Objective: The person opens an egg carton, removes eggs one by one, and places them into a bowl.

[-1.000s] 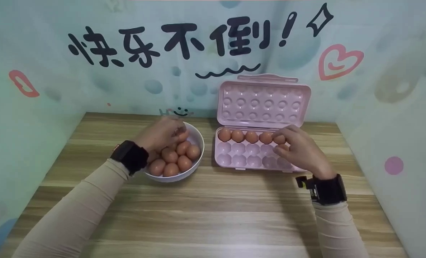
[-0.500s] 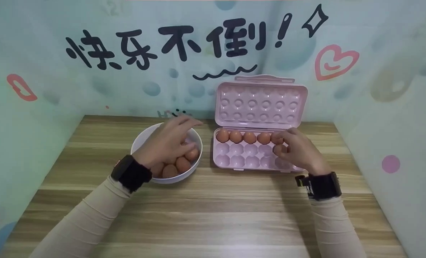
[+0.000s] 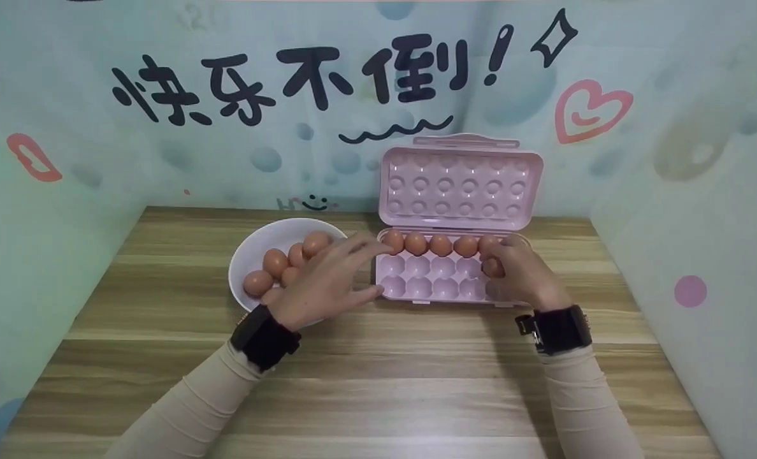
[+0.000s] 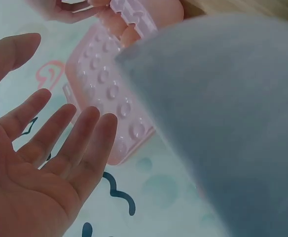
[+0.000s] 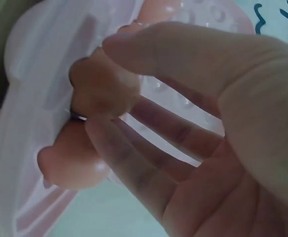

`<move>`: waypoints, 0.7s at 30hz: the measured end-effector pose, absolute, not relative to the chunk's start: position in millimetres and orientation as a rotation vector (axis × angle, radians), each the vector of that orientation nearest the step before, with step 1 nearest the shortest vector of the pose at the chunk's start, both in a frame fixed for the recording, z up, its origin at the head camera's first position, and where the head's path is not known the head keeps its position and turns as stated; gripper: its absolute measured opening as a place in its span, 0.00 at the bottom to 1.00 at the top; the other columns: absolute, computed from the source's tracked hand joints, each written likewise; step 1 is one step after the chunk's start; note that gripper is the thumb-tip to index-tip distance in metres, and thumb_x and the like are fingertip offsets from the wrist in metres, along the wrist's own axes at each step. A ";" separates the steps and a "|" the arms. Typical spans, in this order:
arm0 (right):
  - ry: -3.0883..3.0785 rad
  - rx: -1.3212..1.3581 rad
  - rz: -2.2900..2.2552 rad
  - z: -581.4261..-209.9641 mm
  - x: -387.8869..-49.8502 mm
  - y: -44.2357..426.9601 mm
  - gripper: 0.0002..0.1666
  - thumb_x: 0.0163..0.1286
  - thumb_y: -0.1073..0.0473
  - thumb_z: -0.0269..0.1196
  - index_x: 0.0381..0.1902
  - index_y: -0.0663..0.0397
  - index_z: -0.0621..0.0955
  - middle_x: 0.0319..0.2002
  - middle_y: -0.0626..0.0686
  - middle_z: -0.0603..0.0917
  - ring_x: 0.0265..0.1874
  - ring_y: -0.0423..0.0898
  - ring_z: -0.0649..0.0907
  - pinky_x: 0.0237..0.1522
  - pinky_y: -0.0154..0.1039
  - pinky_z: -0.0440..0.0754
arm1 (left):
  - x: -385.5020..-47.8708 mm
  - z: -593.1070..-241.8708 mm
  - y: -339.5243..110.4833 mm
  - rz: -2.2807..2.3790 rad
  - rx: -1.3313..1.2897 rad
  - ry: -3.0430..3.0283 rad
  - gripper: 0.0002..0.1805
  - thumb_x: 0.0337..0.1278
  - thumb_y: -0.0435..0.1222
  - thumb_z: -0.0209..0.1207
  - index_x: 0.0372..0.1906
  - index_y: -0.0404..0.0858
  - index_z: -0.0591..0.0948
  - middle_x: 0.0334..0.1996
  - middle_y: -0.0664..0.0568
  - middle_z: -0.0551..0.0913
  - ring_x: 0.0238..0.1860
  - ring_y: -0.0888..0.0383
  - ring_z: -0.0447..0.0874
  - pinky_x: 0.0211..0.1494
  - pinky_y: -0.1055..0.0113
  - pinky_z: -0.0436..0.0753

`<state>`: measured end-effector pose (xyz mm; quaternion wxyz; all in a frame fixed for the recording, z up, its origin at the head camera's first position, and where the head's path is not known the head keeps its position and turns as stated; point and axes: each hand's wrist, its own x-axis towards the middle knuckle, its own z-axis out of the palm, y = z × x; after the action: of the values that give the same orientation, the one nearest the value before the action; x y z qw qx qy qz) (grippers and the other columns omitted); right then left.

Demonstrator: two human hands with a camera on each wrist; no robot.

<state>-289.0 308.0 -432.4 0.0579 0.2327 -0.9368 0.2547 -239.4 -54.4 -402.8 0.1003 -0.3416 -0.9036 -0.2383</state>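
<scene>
Head view looks down, closer wrist views sharing the carton (image 3: 457, 196)

left hand (image 3: 322, 280), fingers spread; right hand (image 3: 525, 273), thumb and fingers in a pinch

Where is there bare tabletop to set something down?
The widest free patch of the wooden table is between the left sleeve and right sleeve, in front of the pink egg box. Smaller ones lie left of the white bowl and right of the right hand. The bowl-box gap is crowded: the left hand spans it.
</scene>
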 end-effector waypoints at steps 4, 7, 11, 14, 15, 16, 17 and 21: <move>-2.776 0.784 0.658 -438.5 -290.9 306.4 0.17 0.38 0.81 0.64 0.24 0.60 0.74 0.18 0.48 0.66 0.25 0.48 0.68 0.36 0.43 0.67 | -240.5 -408.4 -51.6 -0.680 -1.020 -2.654 0.33 0.62 0.41 0.74 0.71 0.46 0.78 0.67 0.48 0.78 0.60 0.51 0.80 0.66 0.54 0.81; -2.691 0.855 0.585 -442.6 -293.6 305.9 0.17 0.35 0.80 0.63 0.20 0.59 0.72 0.16 0.43 0.63 0.25 0.47 0.67 0.37 0.44 0.66 | -240.7 -410.1 -51.1 -0.677 -1.011 -2.662 0.32 0.62 0.42 0.74 0.71 0.47 0.78 0.67 0.48 0.79 0.59 0.50 0.81 0.66 0.53 0.81; -2.614 0.906 0.622 -445.3 -296.8 307.0 0.19 0.32 0.84 0.60 0.21 0.60 0.72 0.15 0.50 0.70 0.21 0.43 0.67 0.30 0.41 0.66 | -239.9 -410.2 -50.3 -0.693 -0.992 -2.670 0.32 0.62 0.42 0.73 0.70 0.48 0.79 0.68 0.48 0.78 0.60 0.49 0.81 0.66 0.52 0.81; -2.610 0.879 0.658 -444.7 -296.3 308.3 0.17 0.38 0.85 0.59 0.24 0.62 0.76 0.20 0.57 0.75 0.21 0.44 0.69 0.27 0.40 0.67 | -239.3 -410.3 -49.6 -0.701 -0.981 -2.668 0.31 0.62 0.42 0.73 0.70 0.48 0.79 0.69 0.47 0.78 0.62 0.48 0.81 0.66 0.51 0.81; -2.619 0.852 0.665 -443.6 -295.2 308.5 0.17 0.41 0.84 0.60 0.25 0.62 0.77 0.23 0.58 0.77 0.24 0.45 0.72 0.29 0.40 0.70 | -239.1 -410.4 -49.4 -0.703 -0.977 -2.669 0.31 0.62 0.42 0.73 0.70 0.48 0.79 0.69 0.47 0.78 0.63 0.48 0.80 0.66 0.51 0.81; -2.637 0.822 0.690 -441.8 -294.3 308.4 0.15 0.45 0.84 0.61 0.27 0.62 0.79 0.25 0.59 0.78 0.26 0.47 0.73 0.31 0.41 0.71 | -239.0 -410.5 -49.2 -0.707 -0.974 -2.669 0.32 0.62 0.42 0.73 0.71 0.48 0.79 0.70 0.47 0.78 0.64 0.47 0.80 0.67 0.50 0.81; -2.642 0.801 0.717 -439.2 -293.2 308.0 0.14 0.48 0.83 0.61 0.28 0.62 0.80 0.27 0.59 0.79 0.28 0.48 0.74 0.32 0.42 0.72 | -239.0 -410.7 -48.9 -0.714 -0.971 -2.666 0.32 0.63 0.42 0.73 0.71 0.47 0.79 0.70 0.47 0.78 0.64 0.47 0.80 0.67 0.50 0.81; -2.634 0.732 0.774 -424.8 -287.5 304.7 0.09 0.61 0.77 0.68 0.38 0.62 0.86 0.34 0.57 0.85 0.34 0.51 0.81 0.40 0.45 0.77 | -239.3 -409.0 -46.5 -0.730 -0.955 -2.651 0.31 0.63 0.42 0.73 0.71 0.47 0.79 0.68 0.47 0.79 0.63 0.47 0.81 0.66 0.51 0.82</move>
<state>-287.5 304.7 -424.8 0.1496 0.2547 -0.9166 0.2693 -239.3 -46.5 -409.0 0.1152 -0.3259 -0.9046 -0.2493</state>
